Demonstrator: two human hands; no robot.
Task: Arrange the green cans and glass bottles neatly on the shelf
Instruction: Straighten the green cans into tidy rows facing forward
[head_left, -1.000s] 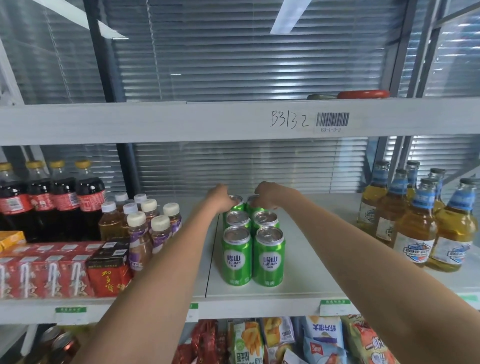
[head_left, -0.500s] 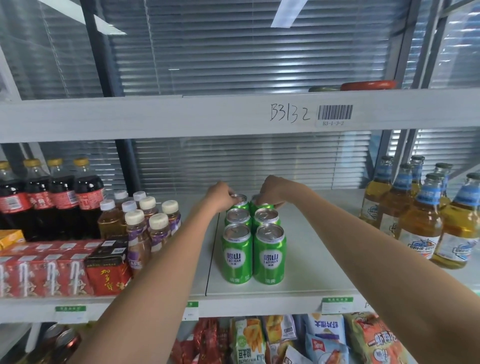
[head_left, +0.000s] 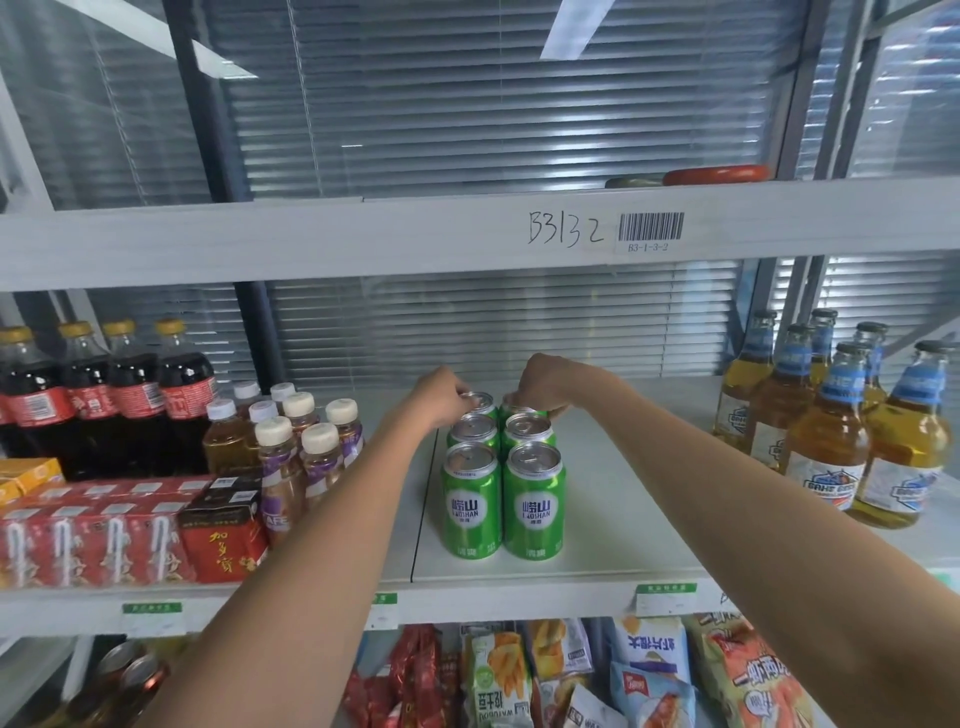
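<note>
View from a head cam, looking fwd at a white shelf (head_left: 613, 530). Six green cans (head_left: 501, 467) are seen standing upright in a 2 x 3 block at the shelf's middle, long axes vertical, rows running front to back. Both arms are stretched fwd over the block to its rear pair.

The left hand (head_left: 439, 395) is curled over the top of the rear left can (head_left: 479, 402); fingertips are bent down on the rim, so a grip from above is judged likely, though how tightly it is closed cannot be told. The right hand (head_left: 540, 382) is cupped over the rear right can (head_left: 514, 410), fingers wrapped round the top and far side; that can is mostly hidden. Each hand sits directly above its own can, so neither is nearer than the other.

The relation that matters: the rear cans lie under the hands and just behind the middle pair, touching or nearly so. Any nudge would thus be along the front-to-back line, w/ the cans kept upright.

Glass bottles (head_left: 831, 415) w/ blue neck labels and amber liquid are grouped at the shelf's right end, well apart from the cans and from both hands; they are not being handled. At left, cola bottles (head_left: 109, 395), small tea bottles (head_left: 291, 441) and red drink cartons (head_left: 104, 535) are seen. The bottle group is judged looser than the can block.
</note>
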